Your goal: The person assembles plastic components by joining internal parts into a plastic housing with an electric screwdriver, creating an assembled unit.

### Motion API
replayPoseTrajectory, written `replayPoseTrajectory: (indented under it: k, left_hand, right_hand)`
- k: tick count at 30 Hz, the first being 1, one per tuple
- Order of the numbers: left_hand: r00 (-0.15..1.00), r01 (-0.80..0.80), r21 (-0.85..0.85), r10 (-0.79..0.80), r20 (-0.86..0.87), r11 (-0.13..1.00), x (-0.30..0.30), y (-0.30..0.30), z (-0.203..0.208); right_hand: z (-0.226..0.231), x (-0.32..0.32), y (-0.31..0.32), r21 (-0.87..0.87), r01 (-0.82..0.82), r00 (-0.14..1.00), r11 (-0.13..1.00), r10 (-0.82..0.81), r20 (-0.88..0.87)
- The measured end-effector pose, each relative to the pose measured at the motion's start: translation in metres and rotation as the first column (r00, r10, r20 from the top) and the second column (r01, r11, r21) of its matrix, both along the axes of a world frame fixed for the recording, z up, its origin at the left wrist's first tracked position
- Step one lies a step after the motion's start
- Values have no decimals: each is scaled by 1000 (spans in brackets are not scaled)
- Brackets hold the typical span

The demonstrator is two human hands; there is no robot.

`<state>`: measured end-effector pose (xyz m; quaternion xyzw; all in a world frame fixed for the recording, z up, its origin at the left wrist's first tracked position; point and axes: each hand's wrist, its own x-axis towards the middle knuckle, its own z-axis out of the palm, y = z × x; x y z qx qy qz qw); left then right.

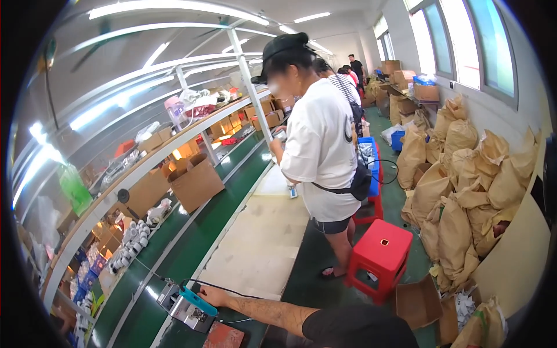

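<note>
My right forearm comes in from the lower edge in a black sleeve and reaches left across the bench. My right hand (215,296) is closed, its fingers curled down beside a teal soldering iron handle (198,301); whatever may be in the fingers is hidden. That handle leans on a grey metal soldering station or stand (184,313), with a black cable (232,291) running behind my wrist. Just below lies a reddish-brown flat block (224,336). No part of my left hand shows.
A co-worker in a white shirt (325,133) stands ahead by the cream bench mat (252,238). Red stools (380,255) and brown sacks (458,232) are at the right. Beyond the green conveyor (156,290) sit an open carton (196,188) and several white fittings (134,240).
</note>
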<state>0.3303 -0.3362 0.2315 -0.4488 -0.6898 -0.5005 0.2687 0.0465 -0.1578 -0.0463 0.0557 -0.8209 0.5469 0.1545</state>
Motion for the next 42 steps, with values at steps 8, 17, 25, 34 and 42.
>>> replayPoseTrajectory:
  k: [8,17,25,34,42]
  left_hand:
    - [986,-4,192,36,-162,981,-37,-1,-14]
    - [927,367,555,-344,-151,747,-103,-47,-51]
    - [984,176,674,-158,-88,718,-120,-48,-43]
    - [981,88,472,-158,110,877,-150,-33,-50]
    - [895,96,541,-310,321,836,-140,-19,-25]
  right_hand:
    - [-15,-57,2,-282,177,977,943,-203,-68]
    - [-4,-44,-2,184,-59,997,981,49,55]
    - [-57,-83,-25,-72,22,996,997,-27,-82]
    - [2,-50,-15,12,-46,991,999,47,-123]
    - [-1,-51,-3,-74,-127,992,989,127,-10]
